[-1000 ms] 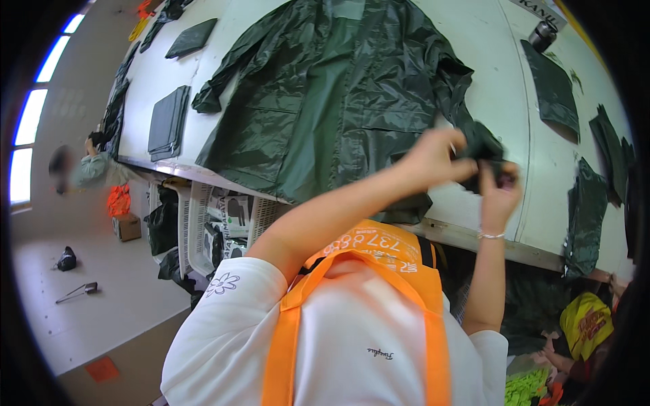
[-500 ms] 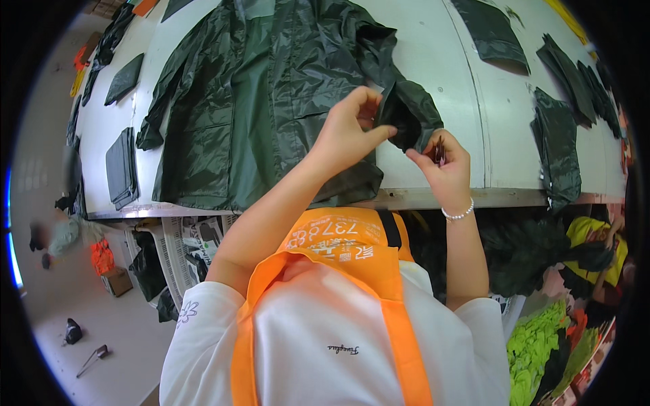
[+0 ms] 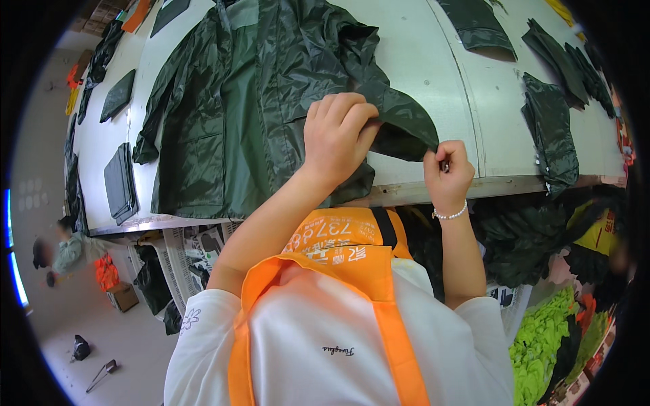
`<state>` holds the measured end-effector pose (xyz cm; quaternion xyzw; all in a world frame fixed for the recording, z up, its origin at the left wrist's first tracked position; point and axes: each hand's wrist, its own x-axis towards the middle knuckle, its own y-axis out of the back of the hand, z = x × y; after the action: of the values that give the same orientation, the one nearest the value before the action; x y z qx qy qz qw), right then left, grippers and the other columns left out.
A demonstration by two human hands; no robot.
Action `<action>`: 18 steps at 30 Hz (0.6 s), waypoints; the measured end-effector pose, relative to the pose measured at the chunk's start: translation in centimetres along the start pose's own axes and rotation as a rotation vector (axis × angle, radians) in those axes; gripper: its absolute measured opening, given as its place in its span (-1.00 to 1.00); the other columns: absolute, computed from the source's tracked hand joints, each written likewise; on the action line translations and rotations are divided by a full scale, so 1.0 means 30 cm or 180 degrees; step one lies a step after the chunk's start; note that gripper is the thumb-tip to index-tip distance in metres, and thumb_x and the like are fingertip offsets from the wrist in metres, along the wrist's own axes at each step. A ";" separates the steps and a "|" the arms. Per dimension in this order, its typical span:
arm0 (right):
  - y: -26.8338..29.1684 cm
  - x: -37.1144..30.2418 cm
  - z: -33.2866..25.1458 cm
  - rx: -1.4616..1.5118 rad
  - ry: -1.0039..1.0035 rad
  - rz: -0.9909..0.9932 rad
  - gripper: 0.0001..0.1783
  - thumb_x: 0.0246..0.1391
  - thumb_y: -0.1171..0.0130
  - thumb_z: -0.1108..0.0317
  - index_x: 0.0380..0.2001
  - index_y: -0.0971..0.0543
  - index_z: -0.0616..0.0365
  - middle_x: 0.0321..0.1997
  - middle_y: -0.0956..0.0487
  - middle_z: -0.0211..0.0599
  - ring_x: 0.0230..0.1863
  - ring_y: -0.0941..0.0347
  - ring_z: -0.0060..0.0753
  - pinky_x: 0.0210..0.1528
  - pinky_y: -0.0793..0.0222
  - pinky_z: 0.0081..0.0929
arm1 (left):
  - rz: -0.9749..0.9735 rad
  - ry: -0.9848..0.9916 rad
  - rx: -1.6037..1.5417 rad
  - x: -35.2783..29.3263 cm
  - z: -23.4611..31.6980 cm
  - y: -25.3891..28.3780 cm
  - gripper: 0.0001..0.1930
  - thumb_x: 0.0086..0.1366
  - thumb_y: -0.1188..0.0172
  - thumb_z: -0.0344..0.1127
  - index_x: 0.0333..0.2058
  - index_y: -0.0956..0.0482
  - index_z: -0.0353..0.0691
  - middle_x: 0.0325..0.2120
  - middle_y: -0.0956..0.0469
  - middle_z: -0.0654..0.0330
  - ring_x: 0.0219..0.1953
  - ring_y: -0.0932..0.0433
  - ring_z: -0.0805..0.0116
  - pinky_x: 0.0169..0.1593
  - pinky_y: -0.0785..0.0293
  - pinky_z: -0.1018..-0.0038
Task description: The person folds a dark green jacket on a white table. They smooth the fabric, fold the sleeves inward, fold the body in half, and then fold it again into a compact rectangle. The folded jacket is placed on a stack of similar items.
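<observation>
A shiny dark green jacket [image 3: 247, 128] lies spread on the white table, its front open. My left hand [image 3: 338, 135] is closed on one side of the opening of its right-hand sleeve [image 3: 406, 118]. At the other side of that opening, the thumb and fingers of my right hand [image 3: 450, 174] pinch the edge. Between them the cuff is stretched wide and its dark inside shows. A small dark metallic thing peeks out of my right fist; its kind is mostly hidden.
Folded dark garments lie on the white table [image 3: 447, 88] to the left [image 3: 120, 184] and right [image 3: 552, 132]. White slatted crates [image 3: 177, 260] stand under the table edge. A bright green cloth heap [image 3: 542, 345] is at lower right. People are blurred at the far left.
The sleeve opening has been pulled out flat and wide between my hands. My left hand has turned with its back up, and my right hand has moved slightly down toward the table edge.
</observation>
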<state>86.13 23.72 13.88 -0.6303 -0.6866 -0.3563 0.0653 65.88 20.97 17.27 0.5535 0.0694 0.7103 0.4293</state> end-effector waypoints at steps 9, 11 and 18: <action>0.065 0.020 -0.063 0.1373 -0.1251 -0.0829 -0.66 0.14 -0.12 0.33 -0.10 -0.28 0.22 -0.38 -0.43 -0.33 -0.40 -0.27 -0.64 -0.36 -0.25 -0.64 | 0.0009 -0.0594 -0.0517 -0.011 -0.002 0.021 -0.74 -0.29 -0.34 -0.59 -0.55 -0.48 -0.24 -0.50 -0.49 0.18 -0.49 -0.48 0.25 -0.47 -0.39 0.47; 0.052 0.056 -0.110 0.1000 -0.1054 -0.1141 -0.77 0.20 -0.05 0.36 -0.17 -0.34 0.26 -0.40 -0.47 -0.32 -0.43 -0.33 -0.60 -0.38 -0.28 -0.64 | 0.0008 -0.0742 -0.0519 -0.004 0.002 0.021 -0.74 -0.29 -0.35 -0.59 -0.56 -0.47 -0.24 -0.50 -0.48 0.18 -0.50 -0.47 0.26 -0.48 -0.39 0.47; 0.008 0.098 -0.144 0.1101 -0.1096 -0.1394 -0.84 0.15 -0.12 0.40 -0.29 -0.41 0.27 -0.42 -0.52 -0.32 -0.41 -0.43 -0.59 -0.33 -0.37 -0.65 | 0.0075 -0.0884 -0.0507 0.010 0.016 0.018 -0.74 -0.29 -0.34 -0.57 -0.57 -0.45 -0.23 -0.52 -0.47 0.19 -0.51 -0.46 0.25 -0.47 -0.38 0.45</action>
<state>84.20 23.65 18.75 -0.4982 -0.8572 -0.1282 -0.0238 66.00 20.66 17.99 0.6114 -0.0537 0.6352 0.4689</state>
